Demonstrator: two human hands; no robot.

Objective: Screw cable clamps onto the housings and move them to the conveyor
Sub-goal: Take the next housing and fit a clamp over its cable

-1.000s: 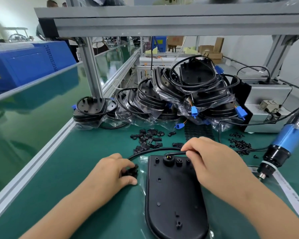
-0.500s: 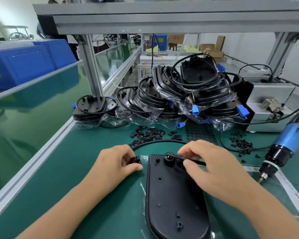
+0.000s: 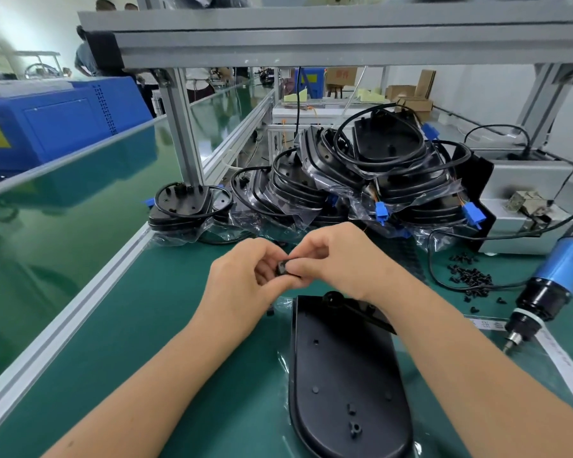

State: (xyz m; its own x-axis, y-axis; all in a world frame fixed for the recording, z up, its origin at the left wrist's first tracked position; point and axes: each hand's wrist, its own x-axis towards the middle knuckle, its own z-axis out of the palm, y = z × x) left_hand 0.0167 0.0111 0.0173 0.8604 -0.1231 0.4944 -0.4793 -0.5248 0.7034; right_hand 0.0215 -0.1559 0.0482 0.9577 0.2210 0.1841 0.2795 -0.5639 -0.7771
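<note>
Glossy black housing [image 3: 344, 385] near centre on a dark green mat [image 3: 186, 342]. Black clamp [image 3: 282, 268] pinched between fingers. Far pile of black housings [image 3: 371, 180] in clear wrap — bright blue connectors [image 3: 381, 211] poking out. Right: blue-and-black screwdriver [image 3: 556, 279], black screws [image 3: 470, 280]. Far left — blue machine [image 3: 57, 120].

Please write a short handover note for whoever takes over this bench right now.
Left hand and right hand: raised together above the bench, both pinching one small black plastic cable clamp.
Flat black oval plastic housing: lies on the green mat in front of you, cable at its top end; no clamp screwed on yet.
Blue electric screwdriver: hangs to the right, untouched.
Loose small black screws: scattered on the mat, right.
Stack of bagged black housings: waiting behind.
Left to do: seat the clamp, screw it down, move the housing to the conveyor.
</note>
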